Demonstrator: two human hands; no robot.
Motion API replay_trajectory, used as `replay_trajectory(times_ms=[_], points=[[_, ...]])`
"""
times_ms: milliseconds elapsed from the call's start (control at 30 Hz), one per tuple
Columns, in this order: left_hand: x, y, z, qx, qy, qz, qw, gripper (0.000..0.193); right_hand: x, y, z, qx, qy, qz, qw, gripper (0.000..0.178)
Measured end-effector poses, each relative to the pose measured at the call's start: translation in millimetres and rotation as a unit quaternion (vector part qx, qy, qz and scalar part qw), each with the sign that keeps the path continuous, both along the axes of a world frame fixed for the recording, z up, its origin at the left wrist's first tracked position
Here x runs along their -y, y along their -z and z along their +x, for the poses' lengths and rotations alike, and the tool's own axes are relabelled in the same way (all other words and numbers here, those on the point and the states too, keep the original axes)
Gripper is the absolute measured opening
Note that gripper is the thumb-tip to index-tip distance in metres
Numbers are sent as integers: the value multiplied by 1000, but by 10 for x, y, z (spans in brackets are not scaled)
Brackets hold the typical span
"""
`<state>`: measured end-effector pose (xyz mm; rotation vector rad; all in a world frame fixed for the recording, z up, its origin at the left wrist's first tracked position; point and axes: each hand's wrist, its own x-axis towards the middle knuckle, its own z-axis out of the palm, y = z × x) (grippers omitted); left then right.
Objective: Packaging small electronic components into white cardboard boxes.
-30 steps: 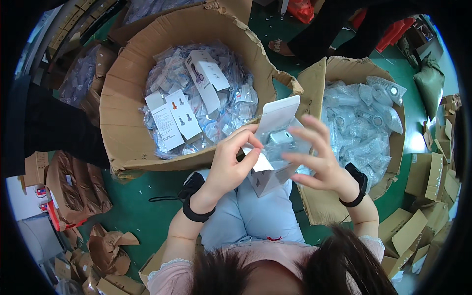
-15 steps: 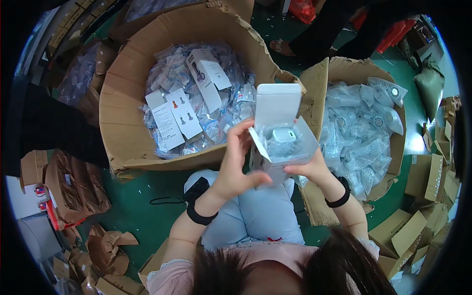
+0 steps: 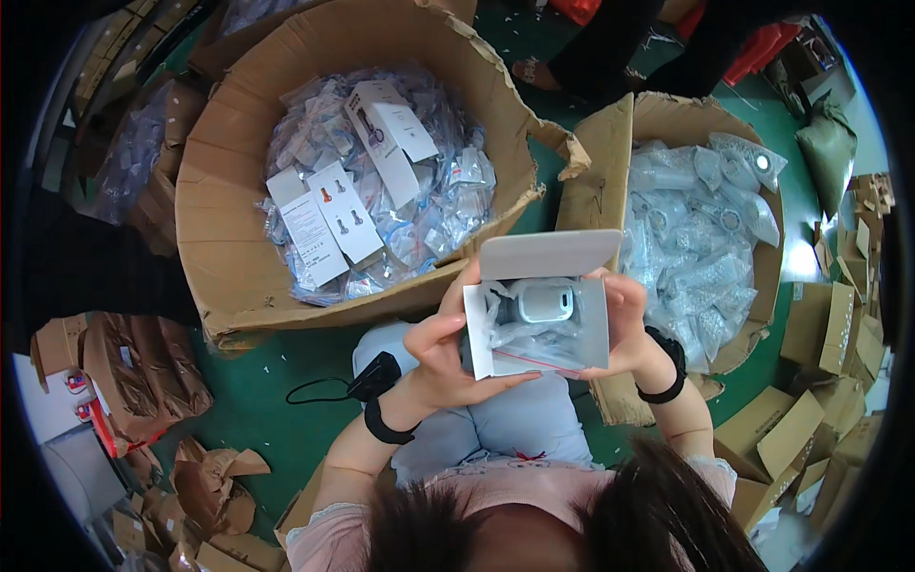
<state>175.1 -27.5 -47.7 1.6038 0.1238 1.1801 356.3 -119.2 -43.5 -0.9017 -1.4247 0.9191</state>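
Between both hands is a small white carton, its lid flap raised on the far side and its opening facing up at me. Inside sits a white rounded device with a small dark slot, among clear plastic bags. A thin red line, like a bag's zip seal, crosses the near part of the plastic. My left hand is closed round the carton's left side, thumb along the near edge. On the other side my right hand grips the right wall, its fingers partly hidden behind the carton.
A big cardboard bin ahead left holds small bagged parts and flattened printed cartons. Ahead right, another bin contains bubble-wrapped items. Empty brown boxes lie at right. Another person's legs stand beyond the bins.
The carton has come down toward my lap and tipped, so its opening faces me more squarely. My left thumb has moved onto its near edge, and my right hand has shifted up its side.
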Motion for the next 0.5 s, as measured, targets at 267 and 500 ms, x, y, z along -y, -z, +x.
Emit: replay_trajectory(times_ms=[267,500], points=[[14,-70,-162,-120,8,56,991,68,92,-8,-161,35,56,48,997,79],[-18,-236,-96,-230,7,31,973,57,110,-141,-124,96,41,-59,993,76]])
